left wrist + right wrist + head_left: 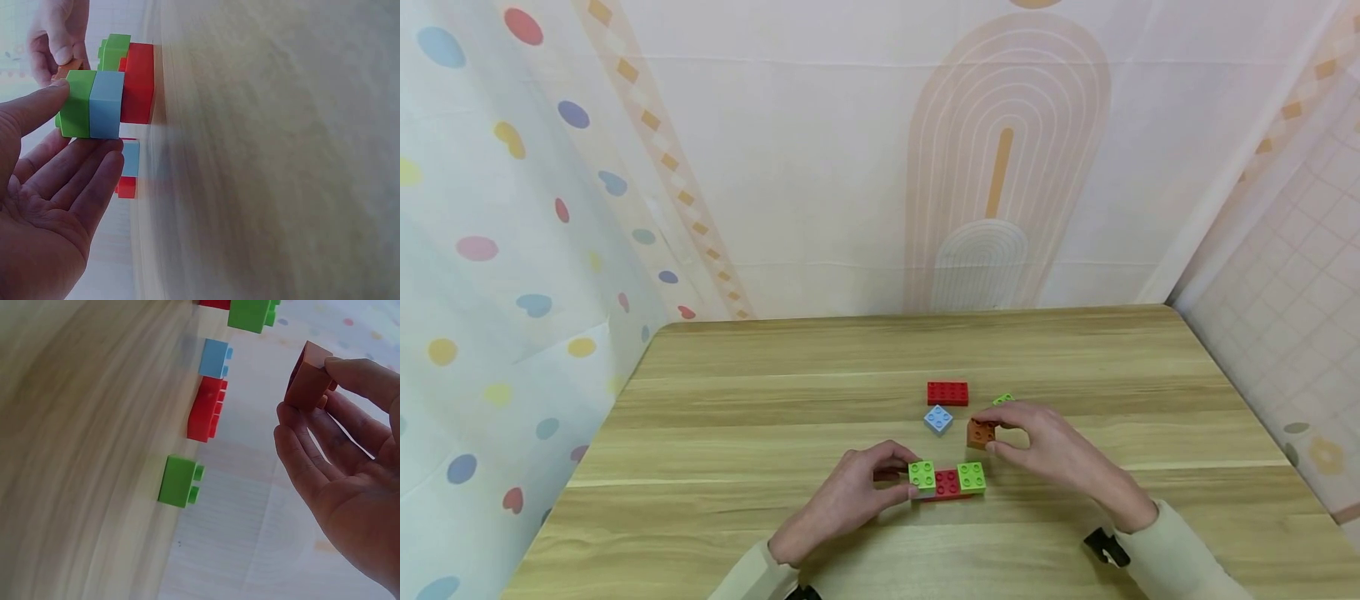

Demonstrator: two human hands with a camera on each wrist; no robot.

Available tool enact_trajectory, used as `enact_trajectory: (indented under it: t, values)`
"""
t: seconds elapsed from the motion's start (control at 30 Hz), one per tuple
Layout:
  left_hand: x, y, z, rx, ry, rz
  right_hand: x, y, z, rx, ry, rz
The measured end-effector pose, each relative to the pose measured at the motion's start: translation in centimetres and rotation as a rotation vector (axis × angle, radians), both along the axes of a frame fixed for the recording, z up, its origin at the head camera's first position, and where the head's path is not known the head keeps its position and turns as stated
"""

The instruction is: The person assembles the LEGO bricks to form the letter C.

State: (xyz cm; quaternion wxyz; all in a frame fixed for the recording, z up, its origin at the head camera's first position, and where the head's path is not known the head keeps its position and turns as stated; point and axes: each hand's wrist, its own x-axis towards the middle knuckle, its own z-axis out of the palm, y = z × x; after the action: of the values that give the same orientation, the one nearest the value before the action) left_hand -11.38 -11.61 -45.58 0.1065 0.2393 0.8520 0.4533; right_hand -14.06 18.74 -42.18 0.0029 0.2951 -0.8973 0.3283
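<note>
My left hand [861, 493] holds the left end of a small brick build, thumb and fingers on a green toy brick [921, 475]. Under that brick, a light blue brick [106, 104] shows in the left wrist view, stacked on a long red brick [947, 483]. A second green brick [972, 477] sits on the red one's right end. Above the table, my right hand [1056, 442] pinches an orange-brown brick [310, 378] between thumb and fingers, tilted, its hollow underside partly showing. It is apart from the build, up and to the right of it.
Beyond the build, a loose light blue brick [938, 420] lies on the wooden table [760, 417], with a long red brick [947, 393] behind it. Past my right hand is another green brick [177, 481], mostly hidden in the head view. Patterned curtains [812, 167] border the table.
</note>
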Motion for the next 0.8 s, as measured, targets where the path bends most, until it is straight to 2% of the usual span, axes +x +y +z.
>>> enact_trajectory:
  t: [0.43, 0.8]
  values:
    - [0.0, 0.0, -0.1, 0.01, 0.004, -0.004, 0.4, -0.8, 0.7, -0.031, -0.002, 0.015]
    - [0.0, 0.1, 0.0, 0.017, -0.008, -0.008, 0.7, -1.7, 1.3, -0.062, -0.057, 0.046]
